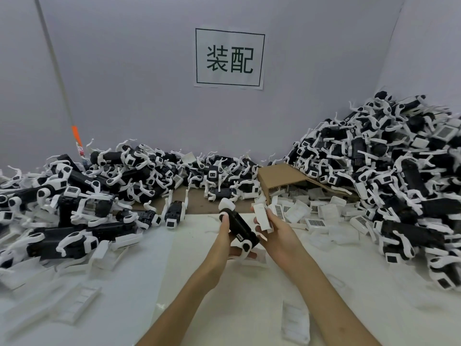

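Observation:
My left hand (pixel 225 239) grips a black toy robot-dog body (pixel 239 226) with white joints, tilted with one white end up and away from me. My right hand (pixel 277 233) holds a small white plastic panel (pixel 262 217) just right of that body, close beside it. Both hands are above the middle of the white table (pixel 224 295). The underside of the body and my left fingers beneath it are partly hidden.
Heaps of black-and-white toy robot dogs lie at the left (pixel 74 196), back middle (pixel 219 176) and right (pixel 386 171). A brown cardboard box (pixel 279 176) spills white labelled panels (pixel 316 216). Loose white plastic trays (pixel 77 303) lie at the near left; a paper sign (pixel 229 58) hangs on the wall.

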{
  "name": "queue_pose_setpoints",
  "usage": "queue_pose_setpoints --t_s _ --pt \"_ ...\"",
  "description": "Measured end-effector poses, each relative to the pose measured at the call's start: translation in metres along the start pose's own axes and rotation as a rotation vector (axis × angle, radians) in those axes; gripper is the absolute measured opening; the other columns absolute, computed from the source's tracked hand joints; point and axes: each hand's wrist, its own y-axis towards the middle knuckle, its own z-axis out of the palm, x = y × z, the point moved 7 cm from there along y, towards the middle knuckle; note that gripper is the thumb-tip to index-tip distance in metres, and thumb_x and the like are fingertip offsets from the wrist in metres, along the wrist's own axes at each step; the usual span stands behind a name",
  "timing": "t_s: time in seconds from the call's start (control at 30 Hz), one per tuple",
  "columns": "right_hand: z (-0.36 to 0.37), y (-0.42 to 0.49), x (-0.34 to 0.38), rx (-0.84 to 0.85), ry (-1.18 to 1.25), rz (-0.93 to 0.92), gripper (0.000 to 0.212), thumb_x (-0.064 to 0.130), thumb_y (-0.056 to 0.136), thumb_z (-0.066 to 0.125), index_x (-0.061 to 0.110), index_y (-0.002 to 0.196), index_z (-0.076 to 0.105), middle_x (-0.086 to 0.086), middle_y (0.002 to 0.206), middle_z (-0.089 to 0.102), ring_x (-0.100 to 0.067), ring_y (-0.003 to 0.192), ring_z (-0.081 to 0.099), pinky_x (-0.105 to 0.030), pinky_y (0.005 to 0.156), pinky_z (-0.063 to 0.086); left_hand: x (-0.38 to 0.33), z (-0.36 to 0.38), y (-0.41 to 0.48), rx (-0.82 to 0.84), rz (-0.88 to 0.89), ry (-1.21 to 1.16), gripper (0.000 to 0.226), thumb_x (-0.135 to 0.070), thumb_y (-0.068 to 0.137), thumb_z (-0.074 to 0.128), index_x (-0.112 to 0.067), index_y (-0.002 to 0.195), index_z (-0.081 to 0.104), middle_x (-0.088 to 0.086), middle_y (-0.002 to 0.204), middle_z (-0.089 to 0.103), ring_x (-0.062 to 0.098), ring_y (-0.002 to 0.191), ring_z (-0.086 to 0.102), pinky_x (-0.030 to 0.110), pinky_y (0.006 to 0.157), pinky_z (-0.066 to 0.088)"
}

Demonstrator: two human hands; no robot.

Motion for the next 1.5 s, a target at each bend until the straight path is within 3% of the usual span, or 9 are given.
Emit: queue_pose_setpoints --t_s 0.27,0.4,0.6,0.8,1.07,1.17,1.3,1.4,1.5 --pt "0.005 -0.002 -0.003 0.003 -0.282 -0.058 0.035 0.033 0.104 0.047 0.013 0.111 0.075 -0.015 0.112 0.074 -0.029 0.108 0.068 -0.043 0.100 0.048 0.001 0.008 -0.002 0.124 0.062 0.061 0.047 -0.080 0.092 0.021 -0.065 0.114 0.059 -0.017 0.122 0.071 0.033 0.091 0.075 0.054 0.105 0.045" --pt "0.009 -0.005 -0.004 -0.024 -0.426 -0.065 0.036 0.039 0.104 0.045 0.026 0.100 0.078 -0.005 0.103 0.077 -0.018 0.097 0.070 -0.035 0.089 0.052 -0.001 0.008 -0.004 0.128 0.071 0.061 0.055 -0.079 0.091 0.020 -0.055 0.122 0.058 -0.014 0.121 0.072 0.034 0.088 0.075 0.047 0.102 0.049" --pt "0.013 -0.009 0.000 -0.010 -0.563 -0.129 0.037 0.039 0.107 0.040 0.027 0.105 0.075 0.003 0.099 0.077 -0.011 0.095 0.071 -0.023 0.079 0.049 -0.009 0.008 -0.008 0.140 0.122 0.077 0.046 -0.061 0.101 0.026 -0.038 0.121 0.060 -0.005 0.106 0.077 0.025 0.071 0.075 0.028 0.065 0.060" --pt "0.015 -0.006 -0.007 0.035 -0.600 -0.126 0.040 0.045 0.106 0.038 0.025 0.111 0.073 -0.002 0.102 0.077 -0.021 0.100 0.072 -0.041 0.090 0.057 -0.015 0.012 -0.014 0.170 0.202 0.095 0.030 -0.038 0.103 0.051 -0.032 0.132 0.052 0.003 0.107 0.075 0.018 0.074 0.074 0.032 0.058 0.059" --pt "0.016 -0.009 -0.015 0.071 -0.546 -0.059 0.031 0.048 0.103 0.044 0.030 0.112 0.067 0.004 0.105 0.076 -0.009 0.095 0.073 -0.021 0.063 0.058 -0.011 0.012 -0.015 0.138 0.234 0.200 0.030 -0.047 0.098 0.058 -0.045 0.125 0.047 -0.029 0.108 0.068 -0.007 0.103 0.064 0.017 0.061 0.055" --pt "0.017 -0.010 -0.017 0.075 -0.547 -0.031 0.034 0.053 0.101 0.046 0.026 0.112 0.065 -0.002 0.106 0.074 -0.016 0.094 0.074 -0.033 0.067 0.061 -0.012 0.010 -0.016 0.099 0.242 0.224 0.034 -0.060 0.091 0.057 -0.047 0.121 0.047 -0.035 0.106 0.067 -0.015 0.102 0.062 0.006 0.070 0.051" --pt "0.020 -0.012 -0.019 0.116 -0.520 0.022 0.042 0.057 0.099 0.046 0.027 0.120 0.065 -0.003 0.113 0.074 -0.021 0.101 0.073 -0.043 0.082 0.061 -0.008 0.007 -0.011 0.053 0.273 0.198 0.053 -0.066 0.089 0.049 -0.042 0.137 0.045 -0.024 0.118 0.067 -0.007 0.109 0.062 0.016 0.087 0.050" --pt "0.022 -0.013 -0.019 0.138 -0.518 0.036 0.043 0.055 0.101 0.043 0.025 0.123 0.066 -0.006 0.114 0.074 -0.024 0.104 0.072 -0.049 0.091 0.058 -0.007 0.006 -0.010 0.032 0.280 0.189 0.038 -0.062 0.092 0.048 -0.047 0.128 0.048 -0.017 0.109 0.071 0.003 0.096 0.069 0.034 0.071 0.060" --pt "0.022 -0.013 -0.019 0.148 -0.528 0.048 0.047 0.054 0.102 0.042 0.021 0.122 0.067 -0.012 0.113 0.074 -0.028 0.103 0.072 -0.049 0.092 0.058 -0.008 0.007 -0.011 0.039 0.282 0.187 0.029 -0.056 0.096 0.047 -0.049 0.124 0.048 -0.020 0.105 0.071 0.000 0.094 0.069 0.027 0.071 0.059"
